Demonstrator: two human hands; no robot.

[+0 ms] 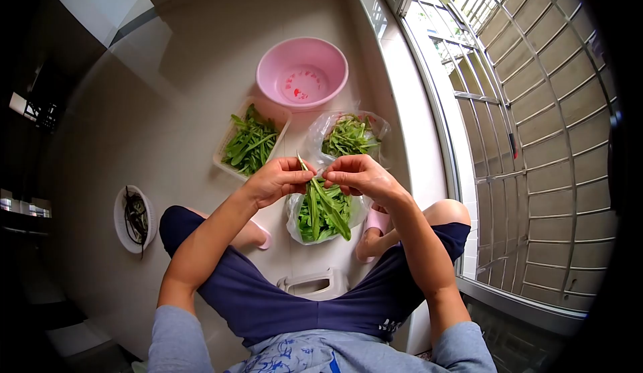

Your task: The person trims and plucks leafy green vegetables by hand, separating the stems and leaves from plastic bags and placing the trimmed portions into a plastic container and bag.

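Observation:
My left hand (282,178) pinches a leafy green stalk (328,205) near its pale cut end. Long narrow leaves hang down from it to the right. Close beside it, my right hand (362,174) has its thumb and fingers pressed together; whatever lies between them is too small to make out. Below both hands sits a clear plastic bag of leafy greens (313,222). Just beyond the right hand, another plastic bag (378,126) holds greens and stems. A pale rectangular basket (224,165) of leafy greens stands beyond the left hand.
A pink basin (268,85) stands on the tiled floor (181,105) at the far side. To the left is a white round basket (120,222) with dark stringy pieces. A ledge and barred window (536,145) run along the right. A light plastic stool (338,282) is beneath me.

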